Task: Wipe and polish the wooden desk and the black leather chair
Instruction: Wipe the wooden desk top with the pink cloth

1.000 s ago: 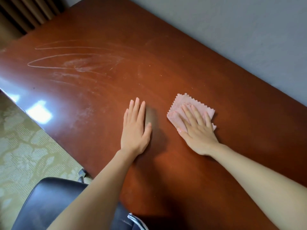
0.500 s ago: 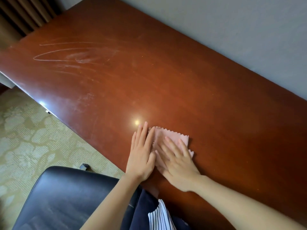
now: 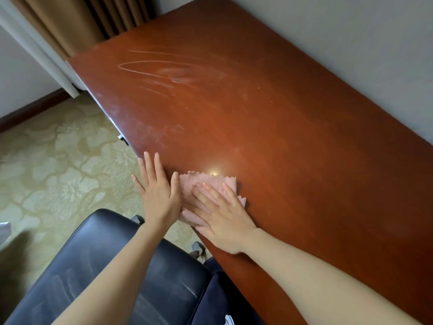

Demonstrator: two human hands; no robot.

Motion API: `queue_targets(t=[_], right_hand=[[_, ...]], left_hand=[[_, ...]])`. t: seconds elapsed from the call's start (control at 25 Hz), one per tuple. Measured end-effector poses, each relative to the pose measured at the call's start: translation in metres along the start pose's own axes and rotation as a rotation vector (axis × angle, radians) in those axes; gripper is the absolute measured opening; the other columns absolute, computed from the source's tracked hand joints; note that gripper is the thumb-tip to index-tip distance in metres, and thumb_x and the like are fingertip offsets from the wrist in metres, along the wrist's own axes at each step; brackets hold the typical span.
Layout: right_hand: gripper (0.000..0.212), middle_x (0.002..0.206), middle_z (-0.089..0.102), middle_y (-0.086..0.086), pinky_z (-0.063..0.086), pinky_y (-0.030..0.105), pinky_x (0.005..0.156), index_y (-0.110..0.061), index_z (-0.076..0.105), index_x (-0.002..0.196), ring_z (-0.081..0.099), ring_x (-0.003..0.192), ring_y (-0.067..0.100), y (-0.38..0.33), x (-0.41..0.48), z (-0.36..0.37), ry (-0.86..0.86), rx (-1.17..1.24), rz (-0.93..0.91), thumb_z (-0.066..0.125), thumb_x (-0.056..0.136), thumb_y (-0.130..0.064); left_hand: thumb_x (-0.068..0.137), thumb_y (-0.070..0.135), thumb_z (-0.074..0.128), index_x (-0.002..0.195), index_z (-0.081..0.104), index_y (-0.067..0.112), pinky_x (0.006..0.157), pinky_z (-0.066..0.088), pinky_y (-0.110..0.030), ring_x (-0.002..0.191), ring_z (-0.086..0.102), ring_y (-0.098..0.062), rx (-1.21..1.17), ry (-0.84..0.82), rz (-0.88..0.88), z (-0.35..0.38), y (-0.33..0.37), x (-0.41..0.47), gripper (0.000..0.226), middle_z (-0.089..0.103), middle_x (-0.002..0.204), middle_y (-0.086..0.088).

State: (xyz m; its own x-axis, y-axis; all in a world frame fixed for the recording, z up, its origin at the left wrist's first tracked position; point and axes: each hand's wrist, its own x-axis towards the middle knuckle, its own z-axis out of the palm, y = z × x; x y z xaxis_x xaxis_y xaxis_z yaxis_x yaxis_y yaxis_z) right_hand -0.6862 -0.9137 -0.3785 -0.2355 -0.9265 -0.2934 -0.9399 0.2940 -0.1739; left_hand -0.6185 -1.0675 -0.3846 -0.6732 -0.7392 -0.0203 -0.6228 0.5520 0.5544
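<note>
The tabletop [image 3: 293, 127] runs long from lower right to upper left, with dull streaks [image 3: 173, 75] well above both hands and the chair [image 3: 98, 266] at lower left. At its near edge the right hand [image 3: 226, 215] presses flat on the pink cloth [image 3: 210, 182]. The left hand [image 3: 159, 195], flat and empty, lies just beside it.

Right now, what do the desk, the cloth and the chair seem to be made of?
Desk: reddish-brown wood or veneer under glossy lacquer; it mirrors a light spot and shows pale smear streaks. Cloth: pink, soft napped textile, perhaps microfibre; zigzag-cut edges. Chair: black leather or imitation, cannot tell which; smooth, slight sheen, pale scuffs.
</note>
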Motion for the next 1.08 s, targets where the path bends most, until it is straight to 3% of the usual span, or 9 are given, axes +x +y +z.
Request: queue_targets(t=[0.08,0.2,0.36,0.52,0.64,0.84,1.08], right_hand=[[0.054,0.149,-0.031,-0.011,-0.015,0.051,0.114,-0.044,-0.02,0.14,-0.026,0.143,0.016,0.005,0.03,-0.014,-0.029,0.005,-0.02,0.015,0.1,-0.052],[0.057,0.155,-0.026,-0.012,-0.017,0.049,0.114,-0.039,-0.014,0.148,-0.025,0.143,0.015,0.011,0.07,-0.028,-0.043,-0.016,-0.038,0.016,0.101,-0.05],[0.058,0.157,-0.02,-0.012,-0.016,0.049,0.114,-0.034,-0.013,0.15,-0.023,0.144,0.013,0.011,0.124,-0.043,-0.042,-0.021,-0.054,0.013,0.101,-0.05],[0.056,0.158,-0.016,-0.012,-0.014,0.048,0.115,-0.033,-0.006,0.152,-0.021,0.144,0.012,0.015,0.181,-0.06,-0.046,-0.013,-0.074,0.013,0.101,-0.049],[0.055,0.158,-0.019,-0.01,-0.013,0.049,0.115,-0.034,-0.007,0.151,-0.021,0.144,0.014,0.021,0.219,-0.08,-0.064,-0.022,-0.085,0.016,0.102,-0.043],[0.059,0.156,-0.027,-0.004,-0.011,0.052,0.115,-0.029,-0.004,0.152,-0.025,0.143,0.019,0.027,0.237,-0.092,-0.109,-0.098,-0.061,0.023,0.101,-0.037],[0.056,0.154,-0.03,-0.005,-0.013,0.051,0.114,-0.036,-0.013,0.149,-0.028,0.142,0.018,0.028,0.194,-0.079,-0.101,-0.044,-0.014,0.017,0.101,-0.04]], left_hand=[[0.102,0.039,0.022,0.153,0.001,0.011,0.118,-0.012,-0.044,0.147,-0.013,-0.017,-0.104,0.038,-0.171,-0.002,-0.002,0.023,0.061,-0.007,0.161,-0.006],[0.104,0.036,0.022,0.153,-0.001,0.009,0.118,-0.009,-0.045,0.148,-0.01,-0.019,-0.261,0.1,-0.366,-0.004,-0.002,0.055,0.061,-0.005,0.161,-0.008],[0.103,0.036,0.021,0.151,0.011,0.004,0.118,0.005,-0.051,0.147,0.007,-0.025,-0.4,0.211,-0.454,-0.007,-0.01,0.101,0.059,0.012,0.159,-0.012],[0.092,0.05,0.017,0.14,0.026,-0.005,0.113,0.02,-0.055,0.139,0.024,-0.036,-0.476,0.236,-0.48,-0.011,-0.025,0.135,0.073,0.027,0.148,-0.023],[0.099,0.041,0.021,0.143,0.022,-0.006,0.115,0.016,-0.052,0.142,0.019,-0.033,-0.488,0.233,-0.488,-0.011,-0.027,0.143,0.065,0.022,0.152,-0.024],[0.104,0.038,0.024,0.152,-0.003,0.008,0.118,-0.004,-0.037,0.148,-0.008,-0.02,-0.393,0.166,-0.542,-0.008,-0.004,0.137,0.063,-0.008,0.16,-0.012],[0.1,0.049,0.021,0.151,-0.014,0.016,0.117,-0.008,-0.043,0.145,-0.021,-0.022,-0.224,-0.039,-0.416,-0.009,-0.003,0.11,0.07,-0.024,0.157,-0.011]])
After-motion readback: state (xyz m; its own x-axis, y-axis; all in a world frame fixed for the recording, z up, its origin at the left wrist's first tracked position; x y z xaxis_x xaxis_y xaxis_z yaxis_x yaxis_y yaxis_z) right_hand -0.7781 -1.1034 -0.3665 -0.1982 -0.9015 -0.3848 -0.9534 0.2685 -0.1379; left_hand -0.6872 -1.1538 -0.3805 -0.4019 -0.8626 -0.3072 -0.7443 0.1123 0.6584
